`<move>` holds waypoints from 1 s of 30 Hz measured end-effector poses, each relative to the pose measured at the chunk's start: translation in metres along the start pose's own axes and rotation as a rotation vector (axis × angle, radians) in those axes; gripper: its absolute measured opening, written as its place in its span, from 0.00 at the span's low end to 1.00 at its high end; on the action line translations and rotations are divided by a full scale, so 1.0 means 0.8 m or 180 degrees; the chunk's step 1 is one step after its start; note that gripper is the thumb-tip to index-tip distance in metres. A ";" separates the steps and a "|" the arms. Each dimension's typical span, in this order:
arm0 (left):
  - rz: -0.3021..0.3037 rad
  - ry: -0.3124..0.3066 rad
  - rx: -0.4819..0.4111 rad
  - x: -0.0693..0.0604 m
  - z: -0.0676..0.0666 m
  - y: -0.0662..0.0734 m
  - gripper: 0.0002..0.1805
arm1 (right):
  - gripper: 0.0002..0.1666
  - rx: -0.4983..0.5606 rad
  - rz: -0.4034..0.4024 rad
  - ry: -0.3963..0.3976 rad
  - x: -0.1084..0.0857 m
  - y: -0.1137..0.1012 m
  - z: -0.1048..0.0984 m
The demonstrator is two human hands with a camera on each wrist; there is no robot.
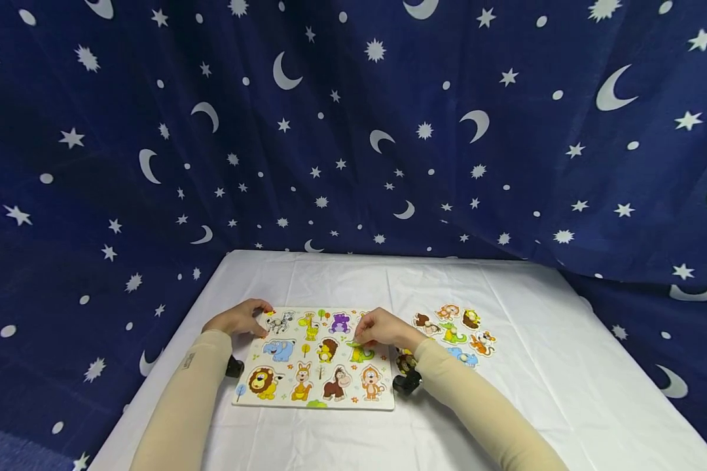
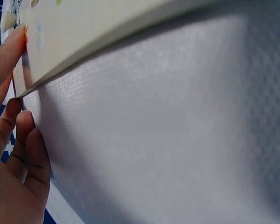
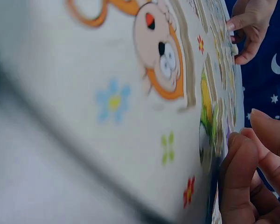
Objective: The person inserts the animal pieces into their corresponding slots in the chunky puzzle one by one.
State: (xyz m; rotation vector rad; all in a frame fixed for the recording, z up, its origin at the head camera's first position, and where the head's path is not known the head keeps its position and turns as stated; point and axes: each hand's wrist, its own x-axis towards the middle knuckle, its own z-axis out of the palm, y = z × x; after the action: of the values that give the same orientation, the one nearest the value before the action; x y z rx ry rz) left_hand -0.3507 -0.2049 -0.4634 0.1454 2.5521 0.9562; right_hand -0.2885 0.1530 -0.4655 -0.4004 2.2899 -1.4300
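A board (image 1: 315, 307) printed with cartoon animals lies on the table. My left hand (image 1: 239, 319) is at its left edge. In the left wrist view the left thumb (image 2: 8, 56) rests on top of the board near a corner, and the other fingers bend along its side. A small pale peg (image 2: 8, 21) stands beyond the thumb. My right hand (image 1: 383, 328) is over the board's upper right part, its fingertips just above the crocodile picture (image 1: 362, 354). In the right wrist view its fingers (image 3: 238, 172) are bent close to the surface; whether anything is between them is hidden.
Loose animal pieces lie right of the board, among them a crocodile (image 1: 452, 333), a monkey (image 1: 448, 312), a hedgehog (image 1: 471, 319) and a blue elephant (image 1: 463, 356). The right forearm (image 1: 477, 399) partly covers this group. A white cloth (image 1: 542, 366) covers the table, with a starry curtain (image 1: 353, 163) behind.
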 end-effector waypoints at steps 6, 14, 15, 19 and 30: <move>-0.0009 -0.0003 -0.0018 -0.001 0.000 -0.002 0.33 | 0.05 -0.0033 0.0046 -0.0008 -0.007 0.006 -0.013; 0.0055 0.0014 -0.0002 -0.001 0.001 -0.001 0.31 | 0.05 -0.0073 0.0104 -0.0015 -0.021 0.015 -0.027; 0.0061 0.0013 -0.0001 -0.001 0.001 -0.002 0.31 | 0.05 -0.0065 0.0128 -0.0007 -0.022 0.016 -0.029; 0.0085 0.0000 0.0022 -0.001 0.000 -0.002 0.30 | 0.04 -0.0096 0.0211 0.0021 -0.028 0.020 -0.038; 0.0033 0.0017 -0.0014 -0.001 0.002 -0.001 0.30 | 0.04 -0.0227 0.0268 -0.0010 -0.045 0.029 -0.058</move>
State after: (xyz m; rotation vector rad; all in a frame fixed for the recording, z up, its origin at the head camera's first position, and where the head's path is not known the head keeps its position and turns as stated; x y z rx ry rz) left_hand -0.3496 -0.2050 -0.4647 0.1551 2.5563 0.9673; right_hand -0.2798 0.2158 -0.4614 -0.3229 2.3316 -1.3095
